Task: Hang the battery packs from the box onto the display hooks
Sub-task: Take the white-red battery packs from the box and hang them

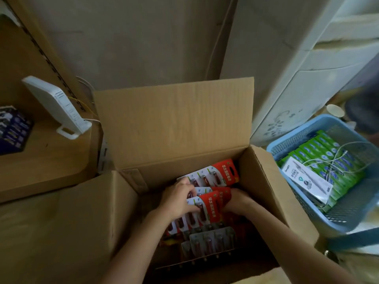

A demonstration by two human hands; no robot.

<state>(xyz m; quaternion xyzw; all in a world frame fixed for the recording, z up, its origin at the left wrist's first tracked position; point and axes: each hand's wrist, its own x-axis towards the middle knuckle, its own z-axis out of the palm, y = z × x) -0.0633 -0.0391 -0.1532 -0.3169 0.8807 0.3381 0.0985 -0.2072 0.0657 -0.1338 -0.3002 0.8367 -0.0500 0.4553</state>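
Both of my hands are down inside the open cardboard box [264, 179]. My left hand [178, 198] is curled over the near edge of a red-and-white battery pack [202, 208], its fingers [191, 190] pressed on the white card. My right hand [238, 200] grips the red header end of the same pack from the other side, so the pack sits between the two hands, tilted up out of the pile. A second pack [215, 175] lies just beyond my hands, leaning against the far wall of the box, and a third shows only as a strip between it and the one I hold. Under my wrists lie more packs [211, 240], face down and grey in the shadow.

Beyond the hands, the far flap of the box stands upright. To the left of my left hand, well apart, a white router [58, 107] stands tilted on a wooden shelf [41, 160]. To the right of my right hand, outside the box, a blue plastic basket [348, 220] holds rows of green cartons [328, 158], a white packet [305, 179] and a loose white cable [336, 158].
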